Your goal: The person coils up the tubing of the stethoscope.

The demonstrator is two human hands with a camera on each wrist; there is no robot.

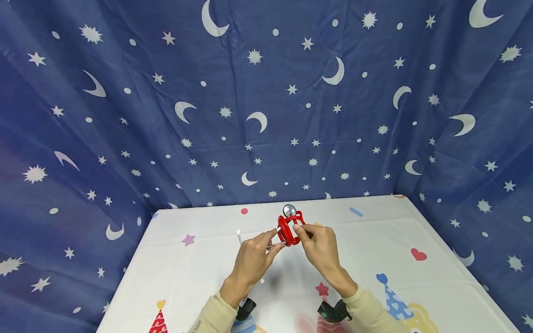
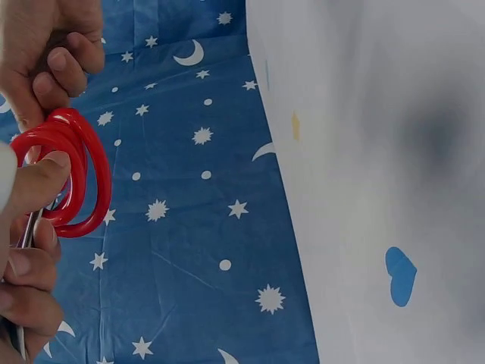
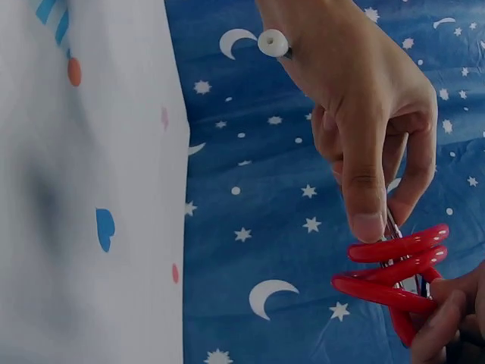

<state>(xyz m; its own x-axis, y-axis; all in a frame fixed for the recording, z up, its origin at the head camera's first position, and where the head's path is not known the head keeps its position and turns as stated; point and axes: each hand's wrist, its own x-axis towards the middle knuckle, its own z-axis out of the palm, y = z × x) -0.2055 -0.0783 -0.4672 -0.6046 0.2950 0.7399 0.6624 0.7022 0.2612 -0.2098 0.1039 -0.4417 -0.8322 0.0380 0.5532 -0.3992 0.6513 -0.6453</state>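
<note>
Both hands hold a stethoscope above the table. Its red tubing (image 1: pixel 284 231) is wound into several loops, and the round silver chest piece (image 1: pixel 289 210) shows at the far side of the coil. My left hand (image 1: pixel 251 259) pinches the metal ear tubes (image 1: pixel 275 244) and the near side of the loops, its thumb on the tubing in the left wrist view. A white ear tip (image 1: pixel 238 232) sticks out beyond that hand. From the other side, my right hand (image 1: pixel 322 247) pinches the red tubing between thumb and fingers, as the right wrist view (image 3: pixel 455 318) partly shows.
Below the hands is a white tablecloth (image 1: pixel 200 268) printed with party hats, stars and hearts. A blue curtain (image 1: pixel 266 115) with moons and stars hangs behind the table and along both sides. Dark straps (image 1: pixel 335 311) with small devices sit on both wrists.
</note>
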